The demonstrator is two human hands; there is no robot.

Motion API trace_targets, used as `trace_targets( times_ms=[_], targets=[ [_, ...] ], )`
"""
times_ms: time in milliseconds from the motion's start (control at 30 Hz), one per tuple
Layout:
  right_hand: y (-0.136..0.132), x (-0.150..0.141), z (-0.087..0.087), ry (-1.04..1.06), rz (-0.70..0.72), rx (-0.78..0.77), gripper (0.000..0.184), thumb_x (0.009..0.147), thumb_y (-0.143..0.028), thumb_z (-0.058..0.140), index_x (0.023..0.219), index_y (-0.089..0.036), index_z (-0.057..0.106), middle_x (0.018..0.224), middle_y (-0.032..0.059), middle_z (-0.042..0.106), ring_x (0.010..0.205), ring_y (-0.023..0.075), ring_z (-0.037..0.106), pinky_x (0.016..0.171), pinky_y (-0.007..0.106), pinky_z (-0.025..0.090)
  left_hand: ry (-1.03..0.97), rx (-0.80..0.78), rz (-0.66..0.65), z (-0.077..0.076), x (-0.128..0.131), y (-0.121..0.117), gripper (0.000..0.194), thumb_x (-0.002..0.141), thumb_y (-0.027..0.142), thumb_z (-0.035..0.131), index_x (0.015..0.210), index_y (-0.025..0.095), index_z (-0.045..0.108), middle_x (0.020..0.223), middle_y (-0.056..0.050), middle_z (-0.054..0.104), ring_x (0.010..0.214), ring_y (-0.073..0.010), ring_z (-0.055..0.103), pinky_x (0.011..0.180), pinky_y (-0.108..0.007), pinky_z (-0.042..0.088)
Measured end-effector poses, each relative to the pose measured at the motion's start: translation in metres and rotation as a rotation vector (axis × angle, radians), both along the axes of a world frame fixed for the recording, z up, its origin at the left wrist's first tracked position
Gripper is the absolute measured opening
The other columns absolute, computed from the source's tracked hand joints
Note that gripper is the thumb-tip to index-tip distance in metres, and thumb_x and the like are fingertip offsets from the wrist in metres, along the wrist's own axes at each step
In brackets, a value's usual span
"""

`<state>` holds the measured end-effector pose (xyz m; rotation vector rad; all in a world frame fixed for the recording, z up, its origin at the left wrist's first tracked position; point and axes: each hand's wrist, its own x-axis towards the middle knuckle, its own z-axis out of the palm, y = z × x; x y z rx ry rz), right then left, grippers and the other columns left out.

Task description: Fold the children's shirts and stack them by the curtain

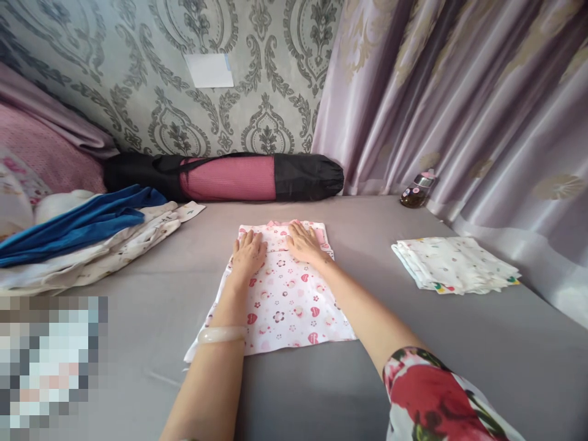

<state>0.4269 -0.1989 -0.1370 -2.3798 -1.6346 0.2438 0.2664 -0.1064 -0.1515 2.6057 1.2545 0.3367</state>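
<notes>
A white garment [285, 306] printed with pink hearts and flowers lies partly folded on the grey sheet in front of me. My left hand [249, 250] rests flat on its upper left part, fingers stretched out and pointing away from me. On the upper right part lies my right hand [304, 241], palm down with its fingers spread. Both hands press on the folded-over far end of the cloth. The garment's near edge is wider and spreads loosely toward me. Neither hand grips anything.
Folded white cloths [454, 263] lie stacked at the right, with a small bottle [417, 190] behind them. Loose clothes, one a blue garment [92, 217], are heaped at the left. A rolled pink mat in a black bag [227, 177] lies along the wall.
</notes>
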Motion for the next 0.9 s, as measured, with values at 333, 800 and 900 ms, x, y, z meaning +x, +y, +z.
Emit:
trace_targets(
  times_ms=[333,800,900],
  targets=[
    [-0.024,0.027,-0.004,-0.102,-0.155,0.005,0.065,0.101,-0.039,0.019,0.153,-0.002,0.028,0.161,0.0163,0.024,0.15,0.0262,0.017,0.121,0.044,0.011,0.008,-0.005,0.007,0.001,0.0,-0.002,0.049,0.099,0.037,0.032,0.141,0.019,0.048,0.156,-0.013,0.037,0.146,-0.0296,0.03,0.119,-0.053,0.021],
    [-0.034,0.028,0.003,-0.03,-0.081,-0.046,0.065,0.101,-0.041,0.019,0.156,-0.007,0.023,0.163,0.011,0.019,0.151,0.0231,0.014,0.122,0.042,0.01,0.072,0.115,-0.025,-0.002,-0.001,-0.005,0.053,0.1,0.036,0.024,0.144,0.015,0.046,0.156,-0.018,0.036,0.146,-0.0313,0.031,0.118,-0.052,0.023],
    [-0.053,0.016,0.011,-0.029,-0.021,-0.047,0.066,0.101,-0.043,0.018,0.156,-0.007,0.02,0.165,0.0109,0.011,0.152,0.0236,0.007,0.122,0.044,0.005,0.13,0.075,-0.057,0.004,-0.004,-0.009,0.057,0.1,0.038,0.024,0.147,0.009,0.039,0.159,-0.021,0.027,0.149,-0.0333,0.021,0.119,-0.054,0.018]
  ],
)
